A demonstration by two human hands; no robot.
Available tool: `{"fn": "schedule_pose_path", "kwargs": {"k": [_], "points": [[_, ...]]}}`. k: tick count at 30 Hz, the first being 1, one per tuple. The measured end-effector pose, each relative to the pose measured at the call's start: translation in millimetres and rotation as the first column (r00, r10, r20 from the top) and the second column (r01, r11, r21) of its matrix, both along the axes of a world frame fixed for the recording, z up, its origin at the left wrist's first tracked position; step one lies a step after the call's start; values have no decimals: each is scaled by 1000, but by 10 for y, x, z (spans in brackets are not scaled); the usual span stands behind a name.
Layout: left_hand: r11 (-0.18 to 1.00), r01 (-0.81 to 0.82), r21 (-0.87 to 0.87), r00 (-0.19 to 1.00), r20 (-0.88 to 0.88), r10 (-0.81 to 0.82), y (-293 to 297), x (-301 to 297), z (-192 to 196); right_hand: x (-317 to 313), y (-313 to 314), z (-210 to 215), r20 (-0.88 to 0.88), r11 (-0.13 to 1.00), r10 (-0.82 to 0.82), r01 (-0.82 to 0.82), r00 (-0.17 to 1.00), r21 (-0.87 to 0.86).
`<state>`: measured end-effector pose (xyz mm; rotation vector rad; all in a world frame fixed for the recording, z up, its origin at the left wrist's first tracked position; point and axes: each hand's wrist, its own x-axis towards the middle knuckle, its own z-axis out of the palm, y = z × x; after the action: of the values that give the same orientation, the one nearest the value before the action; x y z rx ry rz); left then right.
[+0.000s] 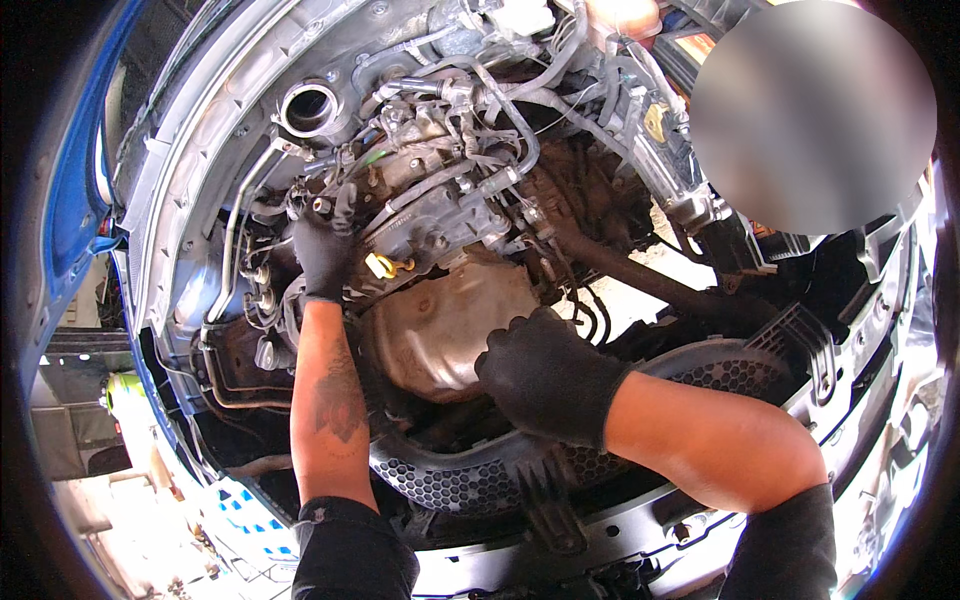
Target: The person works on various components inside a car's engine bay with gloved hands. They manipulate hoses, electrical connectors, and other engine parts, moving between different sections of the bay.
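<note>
Left hand (pixel 326 252) half-curled, engine (pixel 430 222) past fingertips; right hand (pixel 550 378) fisted by shield (pixel 440 325); can't tell what's held. Prolly reach-in step, next needs feel.

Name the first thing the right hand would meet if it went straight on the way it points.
Most likely the metal cover, just left of the right hand in the picture. Depth is unclear here, so I can't tell whether they already touch.

Left hand (pixel 326 258), right hand (pixel 548 378) wore black gloves (pixel 570 395); sleeves (pixel 352 552) were black too. Dark tattoo (pixel 340 405) marked left forearm (pixel 322 345).
</note>
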<state>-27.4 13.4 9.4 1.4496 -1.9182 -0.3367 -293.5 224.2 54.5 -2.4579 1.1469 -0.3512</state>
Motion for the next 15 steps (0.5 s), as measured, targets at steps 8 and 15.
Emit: {"fn": "schedule_pose_path", "kwargs": {"k": [8,15], "points": [[994,40,103,999,-6,-40,-24,288,-16,-1,11,5,-34,999,35,-36,999,-18],[994,112,-19,952,-285,-112,-46,80,-76,0,0,-15,11,999,12,-11,1000,-45]]}}
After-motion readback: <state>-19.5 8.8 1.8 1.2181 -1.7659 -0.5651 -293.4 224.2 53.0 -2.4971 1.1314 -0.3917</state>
